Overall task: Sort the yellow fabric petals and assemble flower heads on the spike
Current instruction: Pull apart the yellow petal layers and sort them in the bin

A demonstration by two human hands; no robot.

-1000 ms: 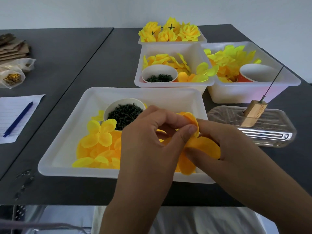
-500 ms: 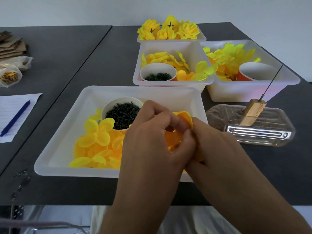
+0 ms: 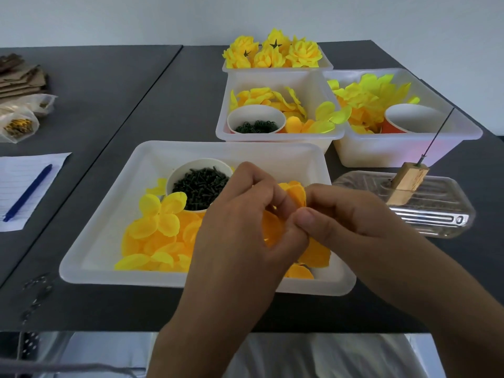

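Observation:
Both hands meet over the right half of the near white tray [image 3: 92, 255]. My left hand [image 3: 242, 227] and my right hand [image 3: 346, 216] pinch the same stack of orange fabric petals [image 3: 296, 193], thumbs pressed together at its middle. Loose yellow and orange petals [image 3: 158, 230] lie in the tray's left half beside a white cup of dark green stems [image 3: 200, 185]. The spike [image 3: 436, 135], a thin wire in a wooden block [image 3: 406, 184], stands bare on a clear plastic lid [image 3: 436, 214] to the right.
Behind are two white bins, one with petals and a cup of green rings [image 3: 255, 124], one with lime-yellow petals and a red cup [image 3: 409, 118]. Finished yellow flower heads [image 3: 272, 53] fill the far tray. A paper and blue pen [image 3: 27, 192] lie at the left.
The hands first closed together over the petals, hiding them. Now they have parted a little and the orange stack shows again between the fingers. The camera view shifted slightly.

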